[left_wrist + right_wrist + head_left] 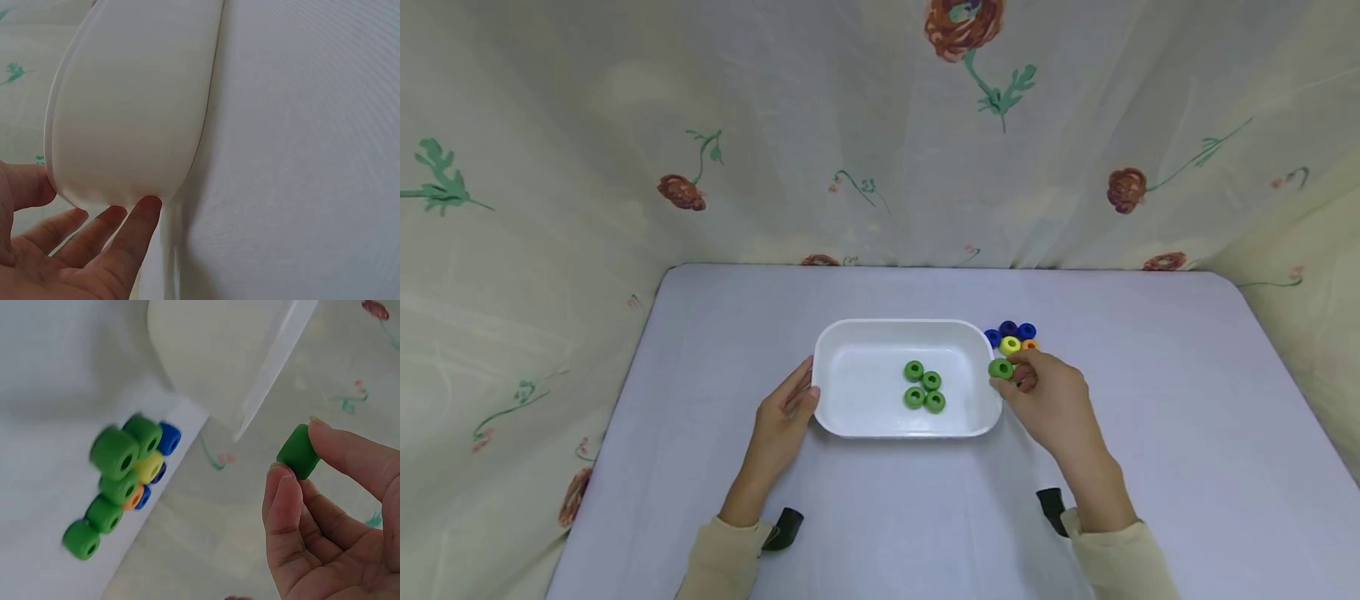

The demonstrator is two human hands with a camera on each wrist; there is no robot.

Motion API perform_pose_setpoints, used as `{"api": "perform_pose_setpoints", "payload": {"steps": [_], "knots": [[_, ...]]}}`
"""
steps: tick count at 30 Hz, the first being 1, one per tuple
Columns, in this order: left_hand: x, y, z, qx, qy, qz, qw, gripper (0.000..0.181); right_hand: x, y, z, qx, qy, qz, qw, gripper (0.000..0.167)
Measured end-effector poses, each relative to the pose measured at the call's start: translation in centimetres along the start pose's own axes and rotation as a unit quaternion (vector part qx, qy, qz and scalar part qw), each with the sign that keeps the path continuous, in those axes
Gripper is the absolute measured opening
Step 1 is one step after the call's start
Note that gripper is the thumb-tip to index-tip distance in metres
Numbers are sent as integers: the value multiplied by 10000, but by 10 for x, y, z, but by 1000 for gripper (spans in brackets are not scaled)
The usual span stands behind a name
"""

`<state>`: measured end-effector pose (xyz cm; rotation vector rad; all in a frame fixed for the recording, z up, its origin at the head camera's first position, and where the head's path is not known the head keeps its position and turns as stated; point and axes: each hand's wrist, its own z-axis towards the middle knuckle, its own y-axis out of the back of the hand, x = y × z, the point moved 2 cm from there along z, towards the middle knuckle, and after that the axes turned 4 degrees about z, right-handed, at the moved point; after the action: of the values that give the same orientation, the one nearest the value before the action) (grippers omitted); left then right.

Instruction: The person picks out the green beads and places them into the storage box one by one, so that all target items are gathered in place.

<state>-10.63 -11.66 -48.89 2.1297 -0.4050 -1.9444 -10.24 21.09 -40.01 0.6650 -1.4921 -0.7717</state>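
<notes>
- Left hand [778,427]: grips tray [861,375] at left end.
- Right hand [1054,402]: pinches green bead [299,452] near tray's right rim.
- Four green beads [927,384] in tray; mixed beads [1003,345] on worktop [1180,375], right.

No legible text, label, brand, number or sign anywhere in any of the views.
</notes>
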Motion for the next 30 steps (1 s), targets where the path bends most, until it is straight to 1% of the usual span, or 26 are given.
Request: {"api": "perform_pose_setpoints", "payload": {"steps": [4,9,15,20,25,30], "knots": [[2,0,0,0,-40,-14,10000,50,11,-14,-1,224,221,-83,9995,35],[2,1,0,49,8,-23,10000,50,17,-29,3,486,440,-177,9977,31],[3,1,1,110,-38,-95,9999,50,18,-45,14,847,375,-457,9946,31],[3,1,1,171,-2,-126,9998,51,19,-54,19,1178,272,-746,9899,31],[4,1,1,154,49,-95,9998,51,20,-57,21,1280,109,-865,9879,29],[4,2,1,160,52,-114,9998,51,19,-64,26,1305,113,-974,9866,25]]}}
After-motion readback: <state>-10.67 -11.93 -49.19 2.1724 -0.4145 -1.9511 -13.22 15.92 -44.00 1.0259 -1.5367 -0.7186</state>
